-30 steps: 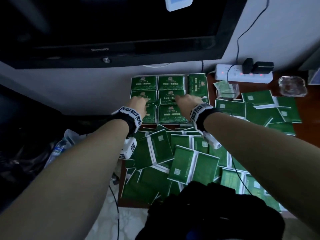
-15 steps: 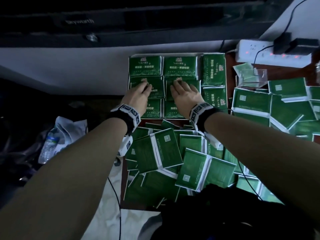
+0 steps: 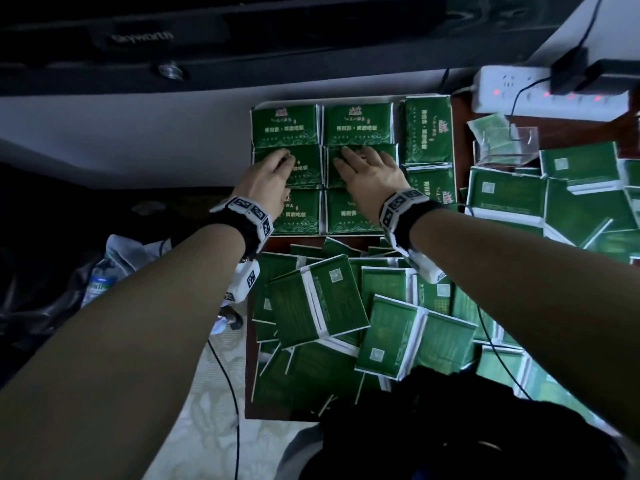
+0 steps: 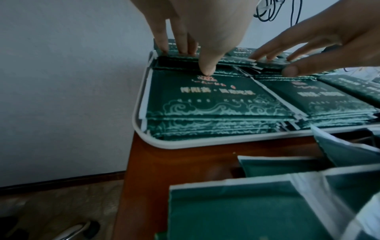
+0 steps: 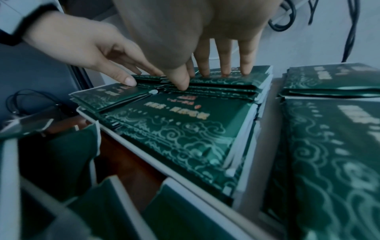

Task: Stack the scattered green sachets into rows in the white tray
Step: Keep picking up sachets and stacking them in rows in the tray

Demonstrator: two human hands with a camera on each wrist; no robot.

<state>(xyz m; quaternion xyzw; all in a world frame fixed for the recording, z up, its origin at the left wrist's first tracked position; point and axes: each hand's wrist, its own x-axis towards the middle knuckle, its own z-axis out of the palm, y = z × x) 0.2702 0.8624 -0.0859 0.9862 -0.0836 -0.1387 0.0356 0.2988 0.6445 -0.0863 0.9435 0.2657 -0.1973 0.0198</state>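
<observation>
Facing up, sachets [image 3: 360, 124] long axis sideways

**Dim room, cool cast, soft edges**

It's dim in here, everything tinted a cold blue-grey. The pale wall [image 4: 61, 81] is the brightest surface. From the head view, the dark television frame [image 3: 207, 46] bows with wide-angle distortion. The glossy green foil sachets [image 5: 174, 129] catch faint sheen; those nearest the wrist cameras smear into blur, as do the hands.
</observation>
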